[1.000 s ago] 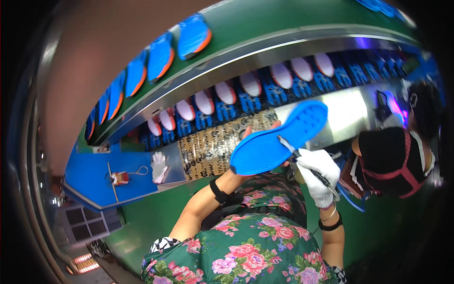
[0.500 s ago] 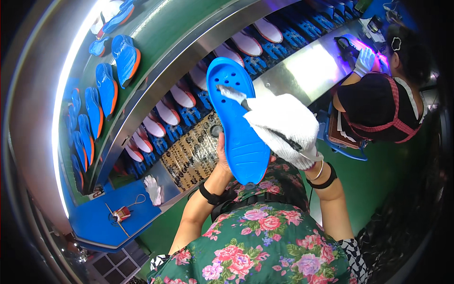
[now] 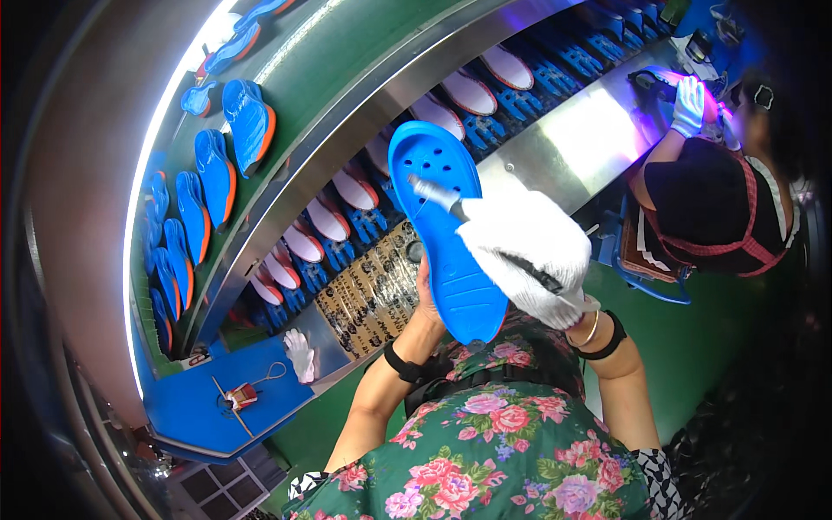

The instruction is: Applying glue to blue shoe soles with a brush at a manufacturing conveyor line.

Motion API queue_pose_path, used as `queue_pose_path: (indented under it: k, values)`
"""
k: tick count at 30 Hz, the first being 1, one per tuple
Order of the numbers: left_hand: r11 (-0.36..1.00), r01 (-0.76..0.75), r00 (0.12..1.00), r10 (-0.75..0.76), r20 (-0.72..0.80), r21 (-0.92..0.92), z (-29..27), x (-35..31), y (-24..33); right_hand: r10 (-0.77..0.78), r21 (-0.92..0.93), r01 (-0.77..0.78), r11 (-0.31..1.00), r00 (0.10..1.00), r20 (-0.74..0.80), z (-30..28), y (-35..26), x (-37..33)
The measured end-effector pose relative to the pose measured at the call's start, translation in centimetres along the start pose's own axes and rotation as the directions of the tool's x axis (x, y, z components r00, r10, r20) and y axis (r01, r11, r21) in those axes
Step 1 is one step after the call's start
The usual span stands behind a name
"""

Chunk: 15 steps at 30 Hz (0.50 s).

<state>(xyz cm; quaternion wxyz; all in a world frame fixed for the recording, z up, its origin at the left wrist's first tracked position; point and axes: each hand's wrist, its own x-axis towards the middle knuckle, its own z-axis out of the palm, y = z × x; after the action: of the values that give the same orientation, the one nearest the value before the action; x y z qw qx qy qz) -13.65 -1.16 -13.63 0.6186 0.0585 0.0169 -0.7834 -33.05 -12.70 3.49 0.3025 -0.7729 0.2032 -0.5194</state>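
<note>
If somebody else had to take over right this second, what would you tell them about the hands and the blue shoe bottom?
Left hand: bare, grip around the lower edge of the blue sole, holding it up facing you.
Right hand: in a white glove, grip on a brush whose tip touches the sole's upper part.
Done: cannot tell how much of the sole is brushed.
Left: the rest of the sole. More blue soles lie on the green belt above; a spare white glove lies on the blue tray.

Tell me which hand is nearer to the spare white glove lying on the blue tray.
Left. The left hand, holding the blue sole, is closer to the spare white glove; the gloved right hand is farther right.
</note>
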Motion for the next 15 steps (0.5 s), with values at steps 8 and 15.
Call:
queue_pose_path:
  k: [8,15]
  values:
    - [0.995,0.009,0.985,0.008,0.171,-0.1,1.4,1.6,0.4,-0.002,0.138,0.001,0.99,1.0,0.01,1.0,-0.1,-1.7]
    - [0.905,-0.062,0.99,0.11,-0.092,0.421,5.0,3.3,0.1,-0.084,-0.011,0.085,0.996,0.996,0.029,1.2,0.2,-2.4]
